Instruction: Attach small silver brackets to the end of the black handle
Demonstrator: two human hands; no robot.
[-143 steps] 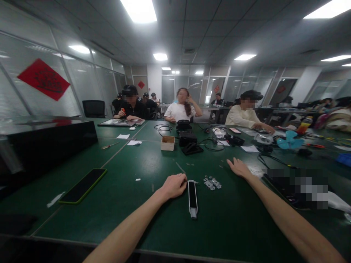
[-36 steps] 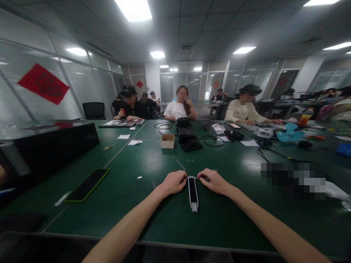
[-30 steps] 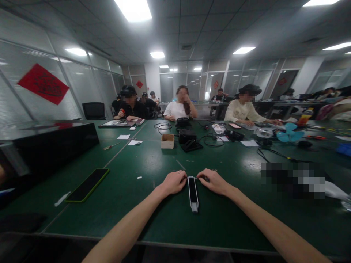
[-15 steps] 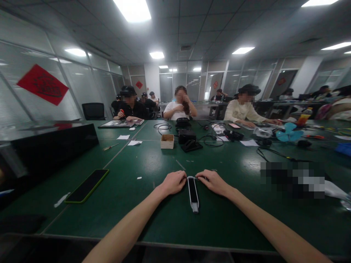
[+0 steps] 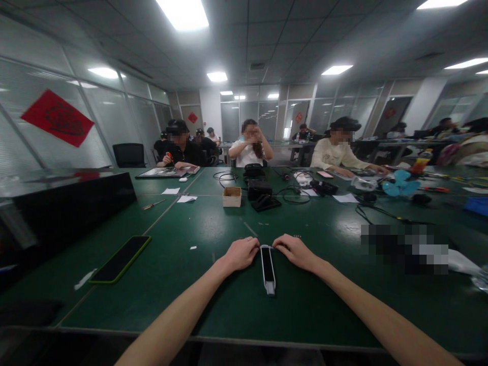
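Note:
A long, narrow device [image 5: 268,268] with a pale grey frame and a dark face lies on the green table in front of me. Its near end has a short grey tip. At the device's far left corner is my left hand [image 5: 241,253], fingers bent and pinched together. My right hand [image 5: 293,249] is at the opposite corner, with thumb and fingers closed at the tips. A thin pale strip seems to run from the device's far end towards both fingertips. What the fingers pinch is too small to make out.
A green-edged phone [image 5: 121,259] lies to the left, near a large black panel [image 5: 80,211]. Ahead are a small open box [image 5: 232,197], a black case [image 5: 260,189] and cables. A blue fan [image 5: 401,183] stands right. Several people sit beyond the table.
My right fingers have drawn slightly closer together at the device's corner. My left hand and the device stay put. Across the table, the middle person's arms have risen a little.

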